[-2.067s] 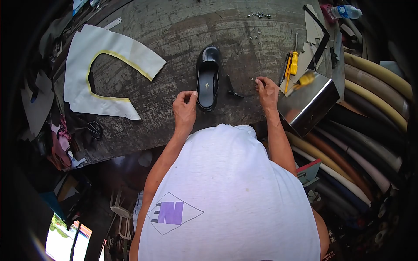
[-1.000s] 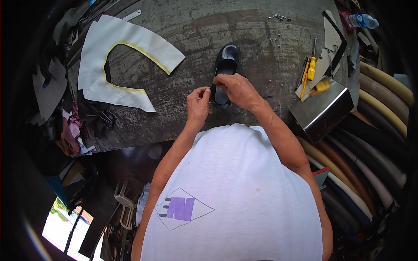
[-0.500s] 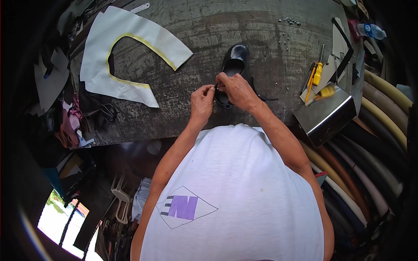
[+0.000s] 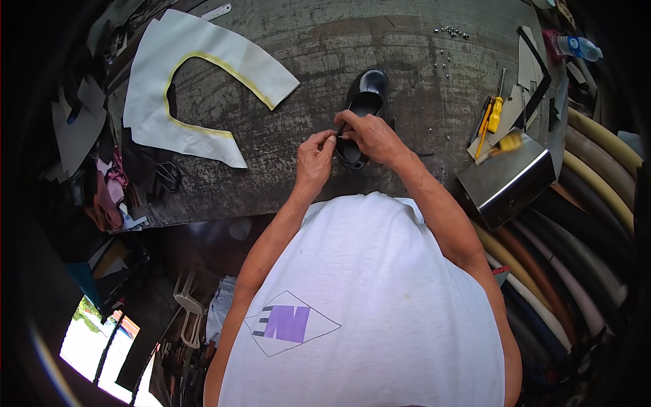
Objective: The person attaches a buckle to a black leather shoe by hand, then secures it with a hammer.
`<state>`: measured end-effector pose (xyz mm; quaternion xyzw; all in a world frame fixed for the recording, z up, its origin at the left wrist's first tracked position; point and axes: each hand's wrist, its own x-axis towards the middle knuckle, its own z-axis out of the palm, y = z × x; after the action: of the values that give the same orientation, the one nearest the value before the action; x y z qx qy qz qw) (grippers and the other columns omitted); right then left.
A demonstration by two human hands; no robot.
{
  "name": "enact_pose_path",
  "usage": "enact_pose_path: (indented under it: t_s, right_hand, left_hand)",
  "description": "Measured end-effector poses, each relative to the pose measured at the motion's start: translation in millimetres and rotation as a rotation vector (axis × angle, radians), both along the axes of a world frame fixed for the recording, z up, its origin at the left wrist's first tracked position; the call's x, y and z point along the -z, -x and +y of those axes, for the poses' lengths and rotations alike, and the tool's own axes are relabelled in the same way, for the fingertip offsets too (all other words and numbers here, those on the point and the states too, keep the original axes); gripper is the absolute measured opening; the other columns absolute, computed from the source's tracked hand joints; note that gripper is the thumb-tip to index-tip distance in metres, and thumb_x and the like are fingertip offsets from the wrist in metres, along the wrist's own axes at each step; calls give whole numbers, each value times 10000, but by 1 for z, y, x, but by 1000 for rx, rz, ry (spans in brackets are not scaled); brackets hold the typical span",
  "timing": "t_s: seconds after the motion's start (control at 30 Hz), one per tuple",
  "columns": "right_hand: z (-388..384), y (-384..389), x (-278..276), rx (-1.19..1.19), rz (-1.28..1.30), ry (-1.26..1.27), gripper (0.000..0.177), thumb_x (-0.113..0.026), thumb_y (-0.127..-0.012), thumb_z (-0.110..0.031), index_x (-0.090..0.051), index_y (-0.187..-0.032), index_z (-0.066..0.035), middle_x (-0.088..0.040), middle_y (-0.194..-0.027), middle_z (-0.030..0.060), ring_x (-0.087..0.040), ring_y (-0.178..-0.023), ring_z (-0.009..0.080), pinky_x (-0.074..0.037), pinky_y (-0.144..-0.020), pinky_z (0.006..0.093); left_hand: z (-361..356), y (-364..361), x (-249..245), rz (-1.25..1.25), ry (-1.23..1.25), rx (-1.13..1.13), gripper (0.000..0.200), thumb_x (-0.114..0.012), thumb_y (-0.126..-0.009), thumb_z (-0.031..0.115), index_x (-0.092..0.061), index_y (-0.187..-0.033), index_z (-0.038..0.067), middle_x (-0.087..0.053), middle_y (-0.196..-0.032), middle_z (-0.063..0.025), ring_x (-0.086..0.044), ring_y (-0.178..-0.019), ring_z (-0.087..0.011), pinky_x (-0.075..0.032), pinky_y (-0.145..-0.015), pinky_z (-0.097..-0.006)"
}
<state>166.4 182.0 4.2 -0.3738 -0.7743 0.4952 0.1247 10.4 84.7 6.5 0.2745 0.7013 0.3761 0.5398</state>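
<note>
A shiny black shoe (image 4: 371, 83) stands on the worn dark worktable, toe pointing away from me. Over its left side, my left hand (image 4: 314, 159) pinches a thin dark piece that looks like the shoe's strap, thumb against forefinger. My right hand (image 4: 376, 140) is closed at the same spot, fingertips meeting the strap just above the left ones, and its back covers part of the shoe's opening. The exact grip of the right fingers is partly hidden. Near the right wrist, a thin dark end (image 4: 424, 154) lies on the table.
A white curved sheet (image 4: 150, 88) with a yellow-edged cutout lies at left. Small metal beads (image 4: 453, 32) are scattered at the back right. Toward the right are a yellow-handled screwdriver (image 4: 496, 115), a shiny metal box (image 4: 510, 180), a plastic bottle (image 4: 576, 47) and rolls of material (image 4: 597, 183).
My right hand has shifted slightly, its fingers spreading a little from the left fingertips. The dark strap curving out right of the shoe is now mostly hidden. My left hand stays nearly still.
</note>
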Motion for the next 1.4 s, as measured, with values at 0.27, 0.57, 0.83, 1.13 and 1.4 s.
enact_pose_path:
  t_s: [0.27,0.57,0.83,1.13,1.4]
  right_hand:
    - [3,-4,3,-16,120,-74,202,-696,-866,-59,-680,-1063,-16,-726,-902,172,-705,-856,367,-541,-730,451]
    - [4,-5,-3,-16,109,-89,173,-709,-848,-55,-684,-1009,4,-721,-872,173,-707,-835,368,-546,-715,448]
    - [-1,-4,-1,-37,12,-55,204,-697,-881,-89,-674,-1070,-13,-726,-901,143,-696,-878,348,-524,-787,431]
    - [0,-14,0,-59,84,-140,269,-735,-837,-79,-670,-1090,-15,-728,-933,124,-695,-872,327,-528,-794,420]
    - [-10,-14,-8,76,131,-129,220,-709,-871,-78,-645,-1078,-42,-712,-905,99,-683,-868,302,-502,-819,409]
  left_hand:
    - [1,-1,-4,107,-39,52,251,-630,-993,145,-708,-1118,-59,-627,-939,-33,-558,-780,-87,-453,-671,-243]
    - [1,-4,-9,163,-61,90,248,-616,-1003,145,-711,-1136,-42,-599,-880,-39,-546,-756,-90,-442,-655,-257]
    - [-2,-10,-15,336,-170,154,246,-595,-1002,114,-709,-1166,-30,-614,-914,-77,-574,-766,-126,-461,-661,-277]
    - [1,-20,-28,366,-205,186,238,-602,-985,83,-703,-1152,-53,-622,-947,-137,-634,-783,-211,-507,-688,-333]
    - [3,-14,-26,187,-9,96,249,-645,-964,130,-712,-1130,-43,-645,-999,-110,-662,-808,-180,-528,-719,-313]
